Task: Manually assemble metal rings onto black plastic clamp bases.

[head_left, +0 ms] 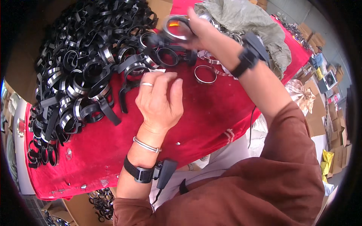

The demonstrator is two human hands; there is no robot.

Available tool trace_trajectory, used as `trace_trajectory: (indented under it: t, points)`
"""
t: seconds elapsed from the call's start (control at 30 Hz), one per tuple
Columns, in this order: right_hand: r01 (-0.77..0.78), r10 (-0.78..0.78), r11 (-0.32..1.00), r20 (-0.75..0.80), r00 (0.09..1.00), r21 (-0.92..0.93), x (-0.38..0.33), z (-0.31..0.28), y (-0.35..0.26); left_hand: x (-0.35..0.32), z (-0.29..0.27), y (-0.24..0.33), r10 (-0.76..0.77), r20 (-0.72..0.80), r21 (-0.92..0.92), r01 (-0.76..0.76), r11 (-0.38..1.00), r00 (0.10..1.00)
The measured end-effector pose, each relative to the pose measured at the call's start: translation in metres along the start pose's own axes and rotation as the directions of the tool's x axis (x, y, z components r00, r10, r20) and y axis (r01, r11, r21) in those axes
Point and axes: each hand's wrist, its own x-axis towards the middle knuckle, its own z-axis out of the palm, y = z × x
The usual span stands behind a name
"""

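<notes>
My right hand (201,32), blurred by motion, is raised at the far middle and grips a black-and-silver ring (177,28) with an orange glint inside it. My left hand (160,100) rests nearer, at the front edge of the heap. Its fingers are loosely bent, with the thumb apart from them. A small white scrap (157,70) shows at its fingertips; whether they touch it is hidden. Just beyond lie black rings with tab handles (134,71). A plain thin metal ring (205,74) lies on the red cloth (203,116) to the right.
A large heap of black rings with metal bands (86,56) covers the left of the table. A grey-green plastic sack (245,22) lies at the far right. Below the near edge stands a carton (81,209) beside more rings. Cardboard boxes (339,135) stand on the right.
</notes>
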Motion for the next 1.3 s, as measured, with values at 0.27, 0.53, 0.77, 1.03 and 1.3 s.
trace_trajectory:
  t: [0.27, 0.53, 0.77, 1.03, 1.3]
  points:
    - [0.616, -0.056, -0.135, 0.627, 0.777, -0.776, 0.002, -0.013, 0.058, -0.015, 0.024, -0.034, -0.547, 0.451, -0.256, 0.689, 0.678, 0.705]
    - [0.332, -0.143, 0.887, 0.494, 0.858, -0.320, -0.020, -0.031, 0.001, -0.013, 0.025, -0.046, -0.670, 0.402, -0.626, 0.721, 0.297, 0.624]
    - [0.192, 0.084, 0.898, 0.583, 0.808, -0.396, -0.076, -0.044, 0.013, -0.009, 0.008, -0.042, -0.408, 0.701, -0.684, 0.714, -0.150, 0.585]
    - [0.188, -0.318, -0.269, 0.271, 0.908, -0.945, -0.092, -0.102, 0.063, -0.007, 0.010, -0.045, -0.497, 0.620, -0.771, 0.587, -0.246, 0.607]
    - [0.425, -0.557, -0.236, 0.480, 0.678, -0.874, -0.088, -0.104, 0.075, -0.008, 0.010, -0.039, -0.507, 0.664, -0.675, 0.732, -0.091, 0.549]
